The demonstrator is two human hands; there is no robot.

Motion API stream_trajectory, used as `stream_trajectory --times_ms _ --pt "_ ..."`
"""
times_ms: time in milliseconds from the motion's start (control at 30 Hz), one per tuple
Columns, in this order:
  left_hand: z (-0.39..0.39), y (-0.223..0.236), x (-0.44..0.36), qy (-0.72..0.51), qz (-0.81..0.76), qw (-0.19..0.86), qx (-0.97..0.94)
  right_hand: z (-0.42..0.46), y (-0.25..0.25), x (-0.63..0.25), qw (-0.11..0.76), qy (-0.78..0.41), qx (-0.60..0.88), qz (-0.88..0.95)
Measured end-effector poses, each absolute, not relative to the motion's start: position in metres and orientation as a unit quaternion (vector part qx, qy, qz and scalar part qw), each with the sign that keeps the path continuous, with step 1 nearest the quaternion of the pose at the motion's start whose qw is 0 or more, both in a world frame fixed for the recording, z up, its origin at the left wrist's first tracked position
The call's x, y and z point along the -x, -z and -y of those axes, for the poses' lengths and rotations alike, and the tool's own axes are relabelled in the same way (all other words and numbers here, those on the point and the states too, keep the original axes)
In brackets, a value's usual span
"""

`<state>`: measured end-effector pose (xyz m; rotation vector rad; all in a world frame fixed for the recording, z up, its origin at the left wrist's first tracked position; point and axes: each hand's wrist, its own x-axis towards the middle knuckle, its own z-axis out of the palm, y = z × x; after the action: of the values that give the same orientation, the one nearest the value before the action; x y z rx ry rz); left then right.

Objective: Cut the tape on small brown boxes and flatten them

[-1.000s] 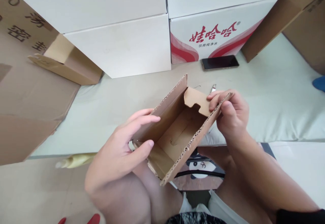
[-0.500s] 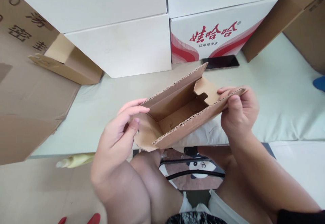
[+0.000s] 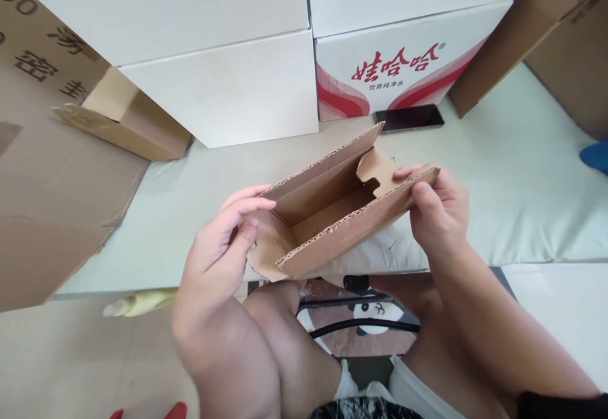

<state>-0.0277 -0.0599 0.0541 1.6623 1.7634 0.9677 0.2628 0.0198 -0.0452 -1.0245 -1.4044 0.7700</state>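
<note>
Open brown corrugated cardboard box [image 3: 349, 234], long and narrow, held up in both hands over the front part of a pale green cloth-covered surface [image 3: 503, 210], mouth facing the viewer, tilted with its right end higher. Long side flaps raised; a notched short flap stands at the right end, another leans outward at the left. Left hand [image 3: 221, 238] on the left end: thumb against the short flap, index reaching to the far wall's edge, fingers slightly parted. Right hand [image 3: 441, 210] pinches the near long flap at its right corner, thumb on the outer face, fingers behind. Beyond the box, a black smartphone [image 3: 409, 118] lies flat, just beside a white carton with red script and red waves [image 3: 427, 77]. Plain white cartons [image 3: 228, 96] to its left and above. Farther left, a small tan carton [image 3: 159, 126] by a large brown carton with dark printed characters [image 3: 61, 185]. At right, a tall brown carton [image 3: 513, 39]; near the right edge, a blue object [image 3: 596, 157], only partly in view.
</note>
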Motion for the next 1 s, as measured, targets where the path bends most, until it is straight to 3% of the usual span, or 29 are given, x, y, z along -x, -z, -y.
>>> stream_trajectory --times_ms 300,1000 --pt "0.059 -0.055 0.027 -0.348 -0.658 0.257 -0.616 -0.017 0.030 -0.262 0.538 -0.264 0.475 0.644" --pt "0.058 -0.053 0.028 -0.347 -0.648 0.270 -0.622 -0.017 0.033 -0.259 0.554 -0.237 0.487 0.632"
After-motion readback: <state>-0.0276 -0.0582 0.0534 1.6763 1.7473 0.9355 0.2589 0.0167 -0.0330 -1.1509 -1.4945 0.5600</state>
